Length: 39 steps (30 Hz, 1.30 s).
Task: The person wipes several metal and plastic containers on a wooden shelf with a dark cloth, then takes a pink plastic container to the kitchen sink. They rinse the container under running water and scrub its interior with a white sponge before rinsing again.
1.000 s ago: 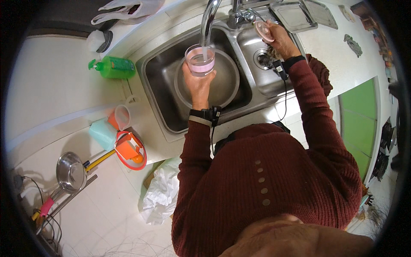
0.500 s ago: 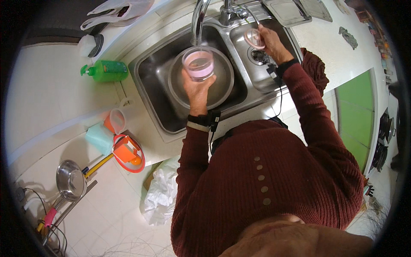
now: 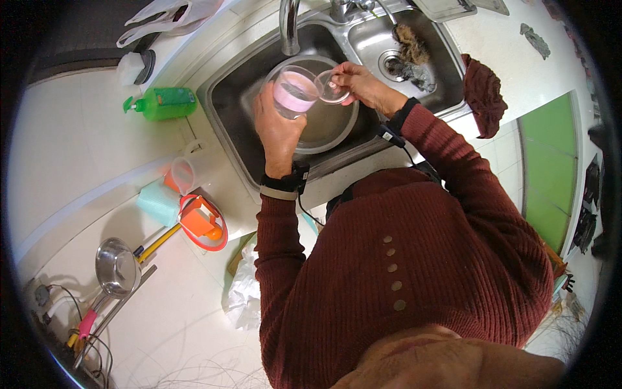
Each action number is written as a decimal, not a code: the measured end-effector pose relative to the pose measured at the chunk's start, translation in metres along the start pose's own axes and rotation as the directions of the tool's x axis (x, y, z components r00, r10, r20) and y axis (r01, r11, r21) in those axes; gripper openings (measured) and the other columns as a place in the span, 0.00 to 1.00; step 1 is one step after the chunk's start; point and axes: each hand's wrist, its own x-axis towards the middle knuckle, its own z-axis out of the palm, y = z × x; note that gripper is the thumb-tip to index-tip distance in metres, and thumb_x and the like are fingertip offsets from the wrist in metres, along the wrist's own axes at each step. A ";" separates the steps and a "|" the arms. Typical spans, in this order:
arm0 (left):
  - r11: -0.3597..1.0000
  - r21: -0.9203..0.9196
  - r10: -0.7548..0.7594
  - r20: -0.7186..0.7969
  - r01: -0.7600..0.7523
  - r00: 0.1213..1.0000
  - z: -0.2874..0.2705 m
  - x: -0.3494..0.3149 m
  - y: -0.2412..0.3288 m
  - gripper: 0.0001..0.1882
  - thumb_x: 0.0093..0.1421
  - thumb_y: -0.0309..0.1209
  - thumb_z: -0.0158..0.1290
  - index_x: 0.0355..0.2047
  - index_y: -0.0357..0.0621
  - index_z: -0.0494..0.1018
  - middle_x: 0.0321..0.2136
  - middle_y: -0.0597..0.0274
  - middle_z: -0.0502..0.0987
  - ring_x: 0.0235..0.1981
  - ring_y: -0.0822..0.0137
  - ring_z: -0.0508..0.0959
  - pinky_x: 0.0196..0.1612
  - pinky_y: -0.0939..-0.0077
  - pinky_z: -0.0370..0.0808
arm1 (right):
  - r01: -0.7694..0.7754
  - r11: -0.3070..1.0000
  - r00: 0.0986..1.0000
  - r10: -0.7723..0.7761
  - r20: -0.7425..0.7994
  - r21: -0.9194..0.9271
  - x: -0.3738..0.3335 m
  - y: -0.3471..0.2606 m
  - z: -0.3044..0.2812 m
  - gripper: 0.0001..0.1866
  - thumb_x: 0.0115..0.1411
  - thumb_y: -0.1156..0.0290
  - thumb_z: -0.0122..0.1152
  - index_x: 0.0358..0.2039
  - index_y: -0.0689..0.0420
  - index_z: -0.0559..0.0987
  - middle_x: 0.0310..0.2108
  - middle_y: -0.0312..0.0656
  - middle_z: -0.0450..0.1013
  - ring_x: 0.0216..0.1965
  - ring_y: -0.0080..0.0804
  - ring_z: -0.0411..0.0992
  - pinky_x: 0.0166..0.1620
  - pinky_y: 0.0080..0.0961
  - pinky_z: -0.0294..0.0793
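Observation:
My left hand (image 3: 277, 133) is wrapped round a clear cup with a pink band (image 3: 295, 97), tilted a little over the left sink bowl. In my right hand (image 3: 363, 84) is a round clear lid (image 3: 334, 92), pinched by its rim close beside the cup's mouth. Lid and cup overlap in view; whether they touch I cannot tell. Beneath both hands a round metal basin (image 3: 354, 123) sits in the left sink bowl. The chrome tap (image 3: 289, 29) hangs just beyond the cup.
Brown and grey scrubbing wads (image 3: 411, 48) lie by the drain in the right sink bowl. A dark red cloth (image 3: 483, 97) drapes over the counter edge. Left stand a green pump bottle (image 3: 170, 104), an orange-rimmed container (image 3: 204, 223) and a metal ladle-like pan (image 3: 116, 267).
My right hand has brought the lid leftward from over the right sink bowl to beside the cup. My left hand has shifted slightly left, away from under the tap, still holding the cup.

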 end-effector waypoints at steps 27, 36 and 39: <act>0.952 0.289 0.058 0.157 -0.102 0.986 -0.001 -0.017 -0.018 0.41 0.37 0.23 0.67 0.56 0.44 0.67 0.47 0.49 0.74 0.50 0.42 0.73 0.49 0.48 0.73 | 0.502 0.377 0.768 -0.608 0.201 -0.778 -0.020 0.001 0.019 0.23 0.57 0.80 0.62 0.55 0.62 0.74 0.45 0.56 0.78 0.44 0.58 0.78 0.46 0.44 0.79; 0.854 -0.364 -0.280 0.280 0.371 0.918 -0.017 -0.042 -0.051 0.43 0.40 0.24 0.70 0.60 0.37 0.67 0.50 0.51 0.76 0.51 0.55 0.78 0.55 0.63 0.75 | 0.409 0.558 0.724 -0.680 -0.115 -0.722 -0.091 -0.016 -0.137 0.35 0.54 0.92 0.54 0.64 0.58 0.70 0.52 0.45 0.76 0.51 0.33 0.76 0.49 0.30 0.80; 0.802 -0.479 -0.276 0.232 0.356 0.933 -0.013 -0.048 -0.039 0.46 0.40 0.23 0.71 0.61 0.32 0.65 0.52 0.52 0.76 0.51 0.63 0.77 0.56 0.69 0.74 | 0.249 0.726 0.639 -0.621 -0.455 -0.641 -0.120 -0.052 -0.216 0.27 0.62 0.83 0.52 0.64 0.60 0.69 0.52 0.48 0.78 0.50 0.33 0.78 0.48 0.29 0.80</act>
